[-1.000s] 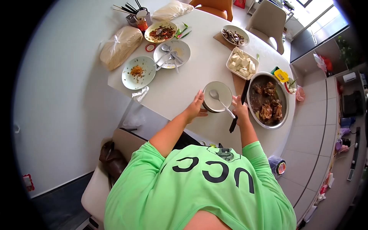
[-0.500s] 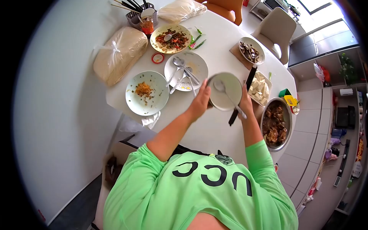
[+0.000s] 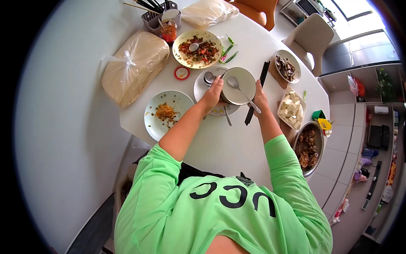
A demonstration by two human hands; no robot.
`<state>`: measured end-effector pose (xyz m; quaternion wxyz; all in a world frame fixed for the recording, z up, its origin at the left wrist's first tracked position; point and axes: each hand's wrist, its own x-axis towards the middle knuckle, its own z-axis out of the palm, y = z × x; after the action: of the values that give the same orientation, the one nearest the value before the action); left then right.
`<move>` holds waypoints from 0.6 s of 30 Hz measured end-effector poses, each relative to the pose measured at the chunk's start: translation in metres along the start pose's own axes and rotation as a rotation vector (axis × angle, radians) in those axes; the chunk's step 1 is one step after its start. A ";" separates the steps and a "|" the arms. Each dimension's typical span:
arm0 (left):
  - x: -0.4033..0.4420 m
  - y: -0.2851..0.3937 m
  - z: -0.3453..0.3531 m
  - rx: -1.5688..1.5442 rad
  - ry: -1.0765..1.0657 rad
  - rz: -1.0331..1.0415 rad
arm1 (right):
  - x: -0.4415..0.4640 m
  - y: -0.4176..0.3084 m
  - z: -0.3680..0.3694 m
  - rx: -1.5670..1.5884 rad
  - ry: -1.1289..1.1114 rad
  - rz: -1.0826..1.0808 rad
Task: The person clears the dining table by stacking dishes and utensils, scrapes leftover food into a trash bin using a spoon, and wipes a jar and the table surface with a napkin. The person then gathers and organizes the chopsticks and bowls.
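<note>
My left hand (image 3: 212, 95) is closed on the left side of a white bowl (image 3: 231, 96), and my right hand (image 3: 261, 99) grips its right side. What looks like more bowls shows as dark rims below it, but I cannot tell how many. Inside the bowl leans a metal spoon (image 3: 244, 89), its handle over the rim by my right hand. Long black chopsticks (image 3: 264, 73) run along behind the right fingers, apparently held too. Under the bowl, partly hidden, is a white plate (image 3: 200, 94) with spoons (image 3: 209, 78) on it.
Left of the bowl are a plate with orange shreds (image 3: 154, 129) and a bagged bundle (image 3: 137, 70). Farther back stand a dish of chopped peppers (image 3: 179, 48) and a red-labelled jar (image 3: 168, 31). Rightward are white chunks in a tray (image 3: 292, 109) and a metal pan of meat (image 3: 306, 146).
Both hands have carried the bowl, spoon and chopsticks away from my body and a little left, now over the plate of spoons. The view has shifted slightly.
</note>
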<state>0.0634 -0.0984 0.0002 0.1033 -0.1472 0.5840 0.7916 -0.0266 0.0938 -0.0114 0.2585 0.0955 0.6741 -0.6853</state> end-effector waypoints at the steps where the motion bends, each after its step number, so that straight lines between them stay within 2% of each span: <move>1: 0.001 -0.001 -0.001 0.014 0.013 -0.007 | -0.002 -0.001 0.001 0.002 0.002 -0.008; 5: -0.003 -0.001 -0.001 0.031 0.028 -0.056 | -0.013 -0.007 0.011 -0.001 0.056 0.017; 12: -0.022 0.001 -0.011 0.064 0.096 -0.093 | -0.023 0.007 0.021 0.037 -0.008 0.031; 13: -0.028 0.006 -0.004 0.071 0.219 -0.040 | -0.022 0.008 0.023 0.045 -0.003 0.015; 15: -0.019 0.001 -0.024 0.337 0.230 0.033 | -0.006 0.022 0.013 -0.004 0.021 -0.061; 18: -0.022 0.009 -0.036 0.640 0.441 0.266 | 0.005 0.022 0.003 -0.108 0.112 -0.152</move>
<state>0.0846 -0.1350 0.0059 -0.0869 -0.1972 0.8228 0.5260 -0.0195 0.0908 -0.0332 0.1725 0.0682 0.7289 -0.6590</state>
